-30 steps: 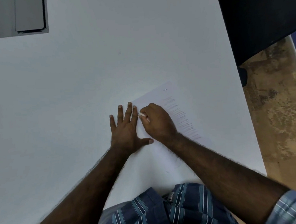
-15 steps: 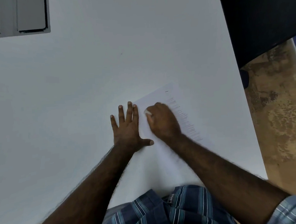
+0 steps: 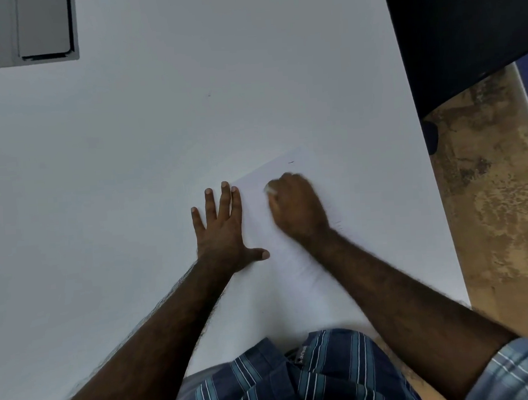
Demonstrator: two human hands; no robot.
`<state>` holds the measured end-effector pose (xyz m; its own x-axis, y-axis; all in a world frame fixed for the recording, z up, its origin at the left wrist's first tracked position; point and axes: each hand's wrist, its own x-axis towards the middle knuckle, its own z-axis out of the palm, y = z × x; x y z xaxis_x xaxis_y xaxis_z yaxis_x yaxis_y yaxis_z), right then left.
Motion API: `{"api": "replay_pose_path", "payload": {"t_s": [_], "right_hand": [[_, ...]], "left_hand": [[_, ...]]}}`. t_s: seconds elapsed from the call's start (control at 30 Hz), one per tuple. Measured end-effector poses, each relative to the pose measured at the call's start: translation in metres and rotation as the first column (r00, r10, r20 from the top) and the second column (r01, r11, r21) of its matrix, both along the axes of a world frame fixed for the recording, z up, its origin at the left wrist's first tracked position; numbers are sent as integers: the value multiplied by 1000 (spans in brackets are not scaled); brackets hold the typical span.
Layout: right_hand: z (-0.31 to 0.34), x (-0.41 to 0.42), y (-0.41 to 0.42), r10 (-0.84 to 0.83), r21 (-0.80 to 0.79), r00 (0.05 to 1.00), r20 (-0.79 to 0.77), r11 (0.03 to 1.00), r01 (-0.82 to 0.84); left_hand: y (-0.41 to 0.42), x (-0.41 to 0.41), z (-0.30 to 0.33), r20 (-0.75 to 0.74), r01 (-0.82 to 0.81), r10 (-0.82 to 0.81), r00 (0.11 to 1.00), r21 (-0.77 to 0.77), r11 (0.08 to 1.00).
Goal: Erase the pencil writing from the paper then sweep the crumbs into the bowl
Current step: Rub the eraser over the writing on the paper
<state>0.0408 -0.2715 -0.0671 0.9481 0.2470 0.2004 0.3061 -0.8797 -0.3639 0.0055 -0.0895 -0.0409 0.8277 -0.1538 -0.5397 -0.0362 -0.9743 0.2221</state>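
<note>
Paper (image 3: 294,254) lies on the white table (image 3: 130,178), near its right edge, close to us. Our left hand (image 3: 224,233) lies flat, fingers straight, pinning the sheet's left edge. Our right hand (image 3: 297,207), blurred, is curled on the sheet around a small white eraser (image 3: 270,189) at the fingertips. Faint pencil marks (image 3: 336,223) show beside the right wrist.

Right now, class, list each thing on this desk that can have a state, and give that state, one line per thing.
left hand: flat, fingers straight, pressing on the paper's left edge.
right hand: curled round an eraser, blurred, on the paper.
eraser: pinched in the right hand, only a white tip showing.
paper: lying flat on the table, faint pencil lines visible beside the right wrist.
table: white, bearing the paper.
</note>
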Motion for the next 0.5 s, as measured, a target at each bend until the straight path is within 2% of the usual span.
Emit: {"api": "replay_pose_path", "payload": {"t_s": [0.13,0.2,0.33,0.4,0.5], "right_hand": [[1,33,-40,-351,86,936,-11,932,351],[3,29,-27,-335,129,942,-13,934,334],[2,6,8,-88,87,993,-74,992,94],[1,12,0,-106,67,993,-51,992,109],[2,34,-27,-276,91,961,14,958,274]], "left_hand": [[0,1,-1,-14,1,-1,1000,-2,1000],[1,1,0,-18,1,-1,1000,2,1000],[0,1,1,-18,6,-6,1000,9,1000],[0,1,1,-19,4,-4,1000,10,1000],[0,1,0,-16,2,-2,1000,3,1000]]}}
